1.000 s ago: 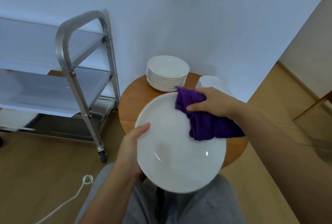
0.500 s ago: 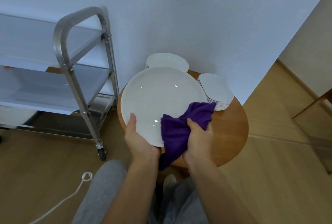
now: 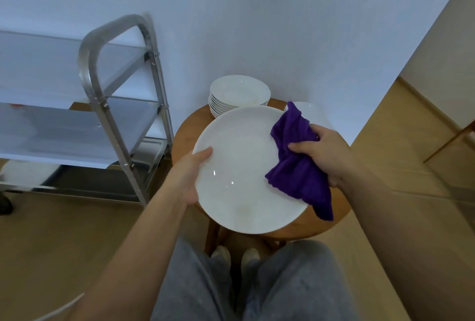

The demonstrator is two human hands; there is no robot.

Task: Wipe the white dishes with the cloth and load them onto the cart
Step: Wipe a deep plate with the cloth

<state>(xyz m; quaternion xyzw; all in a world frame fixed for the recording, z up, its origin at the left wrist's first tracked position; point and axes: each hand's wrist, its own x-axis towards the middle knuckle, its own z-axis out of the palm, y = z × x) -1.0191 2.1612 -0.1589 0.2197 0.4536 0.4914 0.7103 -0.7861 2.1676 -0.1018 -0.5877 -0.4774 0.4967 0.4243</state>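
Observation:
A large white plate (image 3: pixel 241 166) is held above a round wooden table (image 3: pixel 185 130). My left hand (image 3: pixel 192 174) grips its left rim, thumb on the upper face. My right hand (image 3: pixel 323 153) holds a bunched purple cloth (image 3: pixel 298 163) against the plate's right side; the cloth hangs over the rim. Behind the plate stands a stack of white bowls (image 3: pixel 239 91). A second white stack (image 3: pixel 313 112) is mostly hidden by the cloth and hand. The steel cart (image 3: pixel 113 94) stands to the left.
The cart's shelves are covered with white sheets, and a white dish (image 3: pixel 28 171) sits blurred on its lower level. A white wall rises behind the table. My grey-trousered knees (image 3: pixel 257 284) are below, and a white cord (image 3: pixel 59 308) lies on the wooden floor.
The plate has tilted and shifted toward me and to the right. My right hand has carried the cloth from the plate's near edge to its right side. My left hand has slid along the left rim.

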